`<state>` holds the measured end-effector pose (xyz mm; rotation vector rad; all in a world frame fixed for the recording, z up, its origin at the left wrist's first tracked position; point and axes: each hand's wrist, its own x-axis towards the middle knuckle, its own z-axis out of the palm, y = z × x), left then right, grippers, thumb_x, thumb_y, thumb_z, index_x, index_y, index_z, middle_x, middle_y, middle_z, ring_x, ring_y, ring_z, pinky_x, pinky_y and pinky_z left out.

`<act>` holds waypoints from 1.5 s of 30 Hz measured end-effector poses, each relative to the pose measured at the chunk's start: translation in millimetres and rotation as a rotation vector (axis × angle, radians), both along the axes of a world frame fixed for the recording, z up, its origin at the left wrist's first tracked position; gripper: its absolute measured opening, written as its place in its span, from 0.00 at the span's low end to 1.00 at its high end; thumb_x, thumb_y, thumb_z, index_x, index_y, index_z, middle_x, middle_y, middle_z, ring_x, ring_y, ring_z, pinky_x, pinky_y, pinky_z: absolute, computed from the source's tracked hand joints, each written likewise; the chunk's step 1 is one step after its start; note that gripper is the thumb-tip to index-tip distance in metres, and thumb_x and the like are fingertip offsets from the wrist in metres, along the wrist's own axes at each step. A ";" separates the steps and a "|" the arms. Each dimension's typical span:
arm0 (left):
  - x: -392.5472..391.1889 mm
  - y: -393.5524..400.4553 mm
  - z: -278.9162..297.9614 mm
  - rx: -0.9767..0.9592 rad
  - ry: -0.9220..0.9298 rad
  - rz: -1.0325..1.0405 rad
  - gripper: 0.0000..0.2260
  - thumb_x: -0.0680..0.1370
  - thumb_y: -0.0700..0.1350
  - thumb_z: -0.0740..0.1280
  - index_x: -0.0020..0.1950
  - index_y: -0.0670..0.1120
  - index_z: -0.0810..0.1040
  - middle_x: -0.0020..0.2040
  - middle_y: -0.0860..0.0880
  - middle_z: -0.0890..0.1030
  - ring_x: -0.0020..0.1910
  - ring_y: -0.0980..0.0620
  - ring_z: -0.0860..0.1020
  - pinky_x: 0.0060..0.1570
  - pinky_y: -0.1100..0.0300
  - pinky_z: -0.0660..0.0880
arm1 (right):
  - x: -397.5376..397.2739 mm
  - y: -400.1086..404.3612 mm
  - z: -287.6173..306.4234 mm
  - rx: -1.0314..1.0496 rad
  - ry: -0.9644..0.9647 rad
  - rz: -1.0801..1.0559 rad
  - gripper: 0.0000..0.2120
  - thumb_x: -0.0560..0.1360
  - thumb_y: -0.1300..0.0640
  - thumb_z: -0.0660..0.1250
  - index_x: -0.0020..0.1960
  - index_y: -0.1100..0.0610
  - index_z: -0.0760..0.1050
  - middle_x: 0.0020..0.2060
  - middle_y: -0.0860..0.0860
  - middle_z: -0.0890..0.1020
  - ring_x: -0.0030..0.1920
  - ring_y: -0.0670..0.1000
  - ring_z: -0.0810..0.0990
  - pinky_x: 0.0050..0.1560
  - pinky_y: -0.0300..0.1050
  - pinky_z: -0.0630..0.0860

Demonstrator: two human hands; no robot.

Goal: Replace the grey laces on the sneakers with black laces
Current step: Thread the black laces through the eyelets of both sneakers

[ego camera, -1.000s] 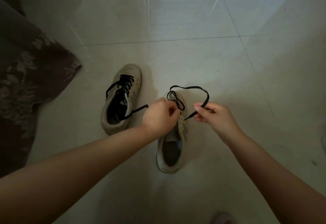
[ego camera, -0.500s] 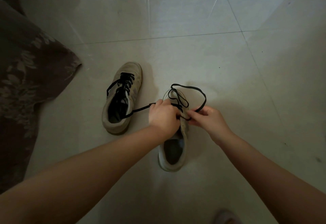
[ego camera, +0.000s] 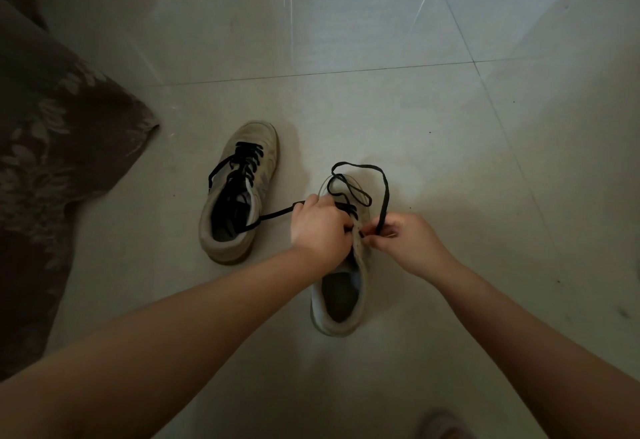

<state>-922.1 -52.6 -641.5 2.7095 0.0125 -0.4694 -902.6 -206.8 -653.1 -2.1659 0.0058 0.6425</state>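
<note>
Two worn beige sneakers stand on the tiled floor, toes pointing away from me. The left sneaker (ego camera: 239, 193) is threaded with a black lace. The right sneaker (ego camera: 341, 296) is partly laced with another black lace (ego camera: 382, 193), which loops loosely above its toe. My left hand (ego camera: 320, 227) grips the right sneaker's upper at the eyelets; a black lace end trails from it toward the left sneaker. My right hand (ego camera: 403, 241) pinches the lace's tip against an eyelet on the shoe's right side. No grey lace is in sight.
A dark floral cloth (ego camera: 52, 168) covers the floor at the left. Something small and blurred (ego camera: 441, 426) lies at the bottom edge. Pale floor tiles (ego camera: 485, 161) spread out beyond and to the right of the shoes.
My right hand has moved in from the right and brought the lace tip down to the shoe's eyelet. The loose loop has shrunk. My left hand stays on the shoe.
</note>
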 end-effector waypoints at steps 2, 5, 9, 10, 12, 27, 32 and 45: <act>0.3 0.5 0.6 -0.008 0.005 0.002 0.11 0.78 0.51 0.60 0.55 0.56 0.81 0.54 0.49 0.74 0.59 0.47 0.68 0.58 0.55 0.64 | 0.2 1.4 -0.2 -0.009 -0.039 0.018 0.10 0.69 0.66 0.73 0.42 0.51 0.80 0.40 0.50 0.84 0.45 0.49 0.83 0.53 0.48 0.78; 0.3 0.9 1.2 -0.006 0.009 0.006 0.12 0.78 0.51 0.60 0.55 0.57 0.81 0.54 0.49 0.74 0.59 0.47 0.68 0.57 0.55 0.64 | 1.1 0.8 -1.1 -0.008 -0.058 0.034 0.10 0.69 0.66 0.72 0.43 0.52 0.81 0.42 0.51 0.84 0.46 0.50 0.83 0.54 0.47 0.78; 0.3 0.6 1.6 -0.001 0.009 0.012 0.11 0.78 0.52 0.61 0.54 0.56 0.81 0.53 0.49 0.74 0.58 0.46 0.68 0.56 0.55 0.63 | 5.1 -1.5 -2.2 0.019 -0.045 -0.002 0.15 0.70 0.68 0.71 0.38 0.47 0.79 0.39 0.50 0.84 0.45 0.50 0.83 0.54 0.47 0.78; 0.1 0.4 1.5 -0.001 0.007 0.013 0.11 0.78 0.52 0.61 0.54 0.56 0.81 0.53 0.49 0.74 0.58 0.46 0.68 0.56 0.55 0.63 | 6.7 -2.0 -2.3 0.024 -0.041 -0.017 0.16 0.70 0.68 0.71 0.37 0.46 0.79 0.38 0.49 0.83 0.44 0.49 0.82 0.54 0.46 0.78; -0.2 0.4 1.1 0.003 0.004 0.014 0.11 0.78 0.52 0.61 0.54 0.56 0.81 0.53 0.49 0.74 0.58 0.46 0.68 0.56 0.55 0.63 | 10.0 -1.5 -2.5 0.023 -0.065 -0.038 0.17 0.70 0.68 0.71 0.37 0.45 0.78 0.36 0.45 0.82 0.43 0.48 0.82 0.53 0.45 0.77; -0.3 0.8 0.2 -0.004 0.009 0.010 0.11 0.78 0.52 0.61 0.55 0.55 0.81 0.55 0.49 0.74 0.58 0.47 0.68 0.57 0.55 0.63 | 18.4 5.3 -5.6 0.076 -0.140 -0.141 0.15 0.69 0.69 0.72 0.38 0.48 0.78 0.35 0.45 0.81 0.40 0.48 0.81 0.50 0.44 0.78; -1.1 0.7 -1.0 -0.025 0.015 0.024 0.11 0.78 0.53 0.61 0.56 0.56 0.81 0.56 0.49 0.74 0.58 0.47 0.68 0.58 0.54 0.64 | 15.3 7.8 -7.6 0.128 -0.169 -0.151 0.16 0.70 0.69 0.71 0.38 0.46 0.78 0.36 0.45 0.82 0.41 0.47 0.82 0.51 0.42 0.78; -1.0 0.7 -1.0 -0.028 0.026 0.041 0.11 0.78 0.52 0.61 0.57 0.57 0.80 0.56 0.49 0.74 0.59 0.47 0.69 0.58 0.54 0.64 | 19.7 5.1 -12.2 0.150 -0.044 -0.104 0.17 0.69 0.71 0.70 0.38 0.48 0.79 0.37 0.48 0.83 0.42 0.50 0.82 0.53 0.48 0.79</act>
